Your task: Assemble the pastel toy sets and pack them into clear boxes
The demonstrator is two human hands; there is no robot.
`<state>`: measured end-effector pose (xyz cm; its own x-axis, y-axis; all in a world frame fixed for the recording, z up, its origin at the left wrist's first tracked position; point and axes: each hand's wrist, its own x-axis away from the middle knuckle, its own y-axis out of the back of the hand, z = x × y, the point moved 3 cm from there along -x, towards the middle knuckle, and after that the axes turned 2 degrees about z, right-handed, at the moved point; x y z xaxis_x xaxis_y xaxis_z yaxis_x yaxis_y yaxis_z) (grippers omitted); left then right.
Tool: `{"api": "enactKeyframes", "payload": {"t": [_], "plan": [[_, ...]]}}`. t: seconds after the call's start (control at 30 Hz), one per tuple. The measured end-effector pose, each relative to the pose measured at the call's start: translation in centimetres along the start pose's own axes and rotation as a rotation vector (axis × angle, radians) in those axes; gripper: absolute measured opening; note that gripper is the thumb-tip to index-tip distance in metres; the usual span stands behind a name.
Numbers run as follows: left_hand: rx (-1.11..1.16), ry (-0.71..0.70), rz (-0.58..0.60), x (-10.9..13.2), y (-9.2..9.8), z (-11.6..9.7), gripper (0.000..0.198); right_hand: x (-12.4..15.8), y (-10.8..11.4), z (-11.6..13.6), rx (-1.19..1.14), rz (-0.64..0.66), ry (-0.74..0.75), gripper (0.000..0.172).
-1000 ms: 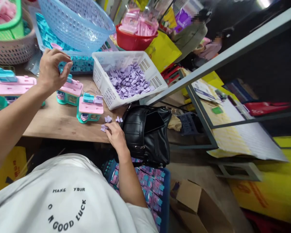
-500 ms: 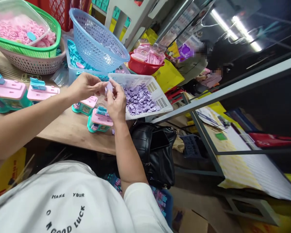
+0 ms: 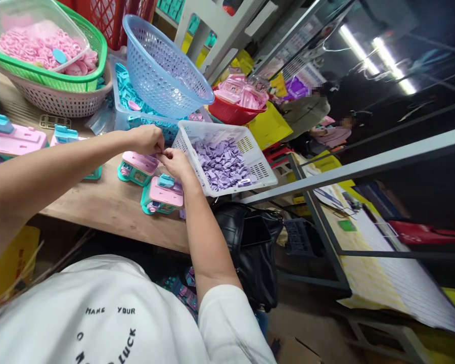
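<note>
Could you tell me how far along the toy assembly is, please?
Several pink-and-teal toys stand on the table; whether finished, I cannot tell. Left hand and right hand meet, fingers pinched, over one toy. Many purple pieces lie unused in the white basket.

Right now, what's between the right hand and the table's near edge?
A pink-topped toy stands there on the table, on the near side of the right hand; a purple piece lies by the edge. Head view.

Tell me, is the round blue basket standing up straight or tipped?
Tipped. The blue basket leans at a slant on the pile of teal parts. Its rim is not level, and its mouth is turned partly sideways.
</note>
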<state>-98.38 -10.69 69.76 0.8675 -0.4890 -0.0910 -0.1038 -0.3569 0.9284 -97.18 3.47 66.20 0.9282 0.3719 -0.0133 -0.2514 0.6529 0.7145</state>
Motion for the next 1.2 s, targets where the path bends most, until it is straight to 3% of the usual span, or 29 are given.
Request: {"api": "enactKeyframes", "payload": {"t": [0.3, 0.43, 0.6, 0.67, 0.77, 0.8, 0.87, 0.93, 1.0, 1.07, 1.13, 1.2], "plan": [[-0.01, -0.2, -0.04, -0.1, -1.0, 1.9, 0.028, -0.5, -0.2, -1.1, -0.102, 0.002, 0.029, 0.014], [-0.101, -0.304, -0.069, 0.3, -1.8, 1.2, 0.028, -0.5, -0.5, -1.2, -0.016, -0.004, 0.018, 0.016], [-0.164, -0.331, -0.092, 0.5, -2.1, 1.2, 0.032, -0.5, 0.4, 0.7, 0.145, 0.002, -0.016, 0.014], [-0.166, -0.32, -0.102, 0.9, -1.6, 1.8, 0.037, 1.5, 2.1, 1.4, 0.143, -0.032, 0.035, 0.012], [-0.138, -0.297, -0.231, 2.4, -0.4, 1.9, 0.039, 8.3, 5.0, 0.7, 0.019, -0.173, 0.185, 0.02], [-0.121, -0.288, -0.316, 3.1, -0.1, 1.3, 0.037, 11.1, 5.8, -0.3, -0.011, -0.241, 0.194, 0.022], [-0.074, -0.31, -0.476, 4.6, -0.2, -1.4, 0.032, 16.6, 6.3, -3.3, 0.011, -0.393, 0.044, 0.025], [-0.027, -0.403, -0.497, 5.8, -1.9, -6.1, 0.031, 20.6, 5.4, -6.8, 0.128, -0.502, -0.17, 0.025], [0.021, -0.525, -0.263, 6.3, -5.5, -11.7, 0.033, 22.2, 3.3, -9.6, 0.266, -0.498, -0.249, 0.028], [0.094, -0.503, 0.007, 6.3, -9.7, -16.4, 0.035, 22.0, 1.1, -11.4, 0.378, -0.473, -0.214, 0.039], [0.351, -0.308, 0.179, 6.0, -12.9, -18.8, 0.035, 21.2, -0.6, -12.2, 0.452, -0.49, -0.155, 0.047], [0.432, -0.195, 0.174, 6.1, -14.1, -19.0, 0.039, 20.7, -1.4, -12.7, 0.49, -0.525, -0.108, 0.045]]}}
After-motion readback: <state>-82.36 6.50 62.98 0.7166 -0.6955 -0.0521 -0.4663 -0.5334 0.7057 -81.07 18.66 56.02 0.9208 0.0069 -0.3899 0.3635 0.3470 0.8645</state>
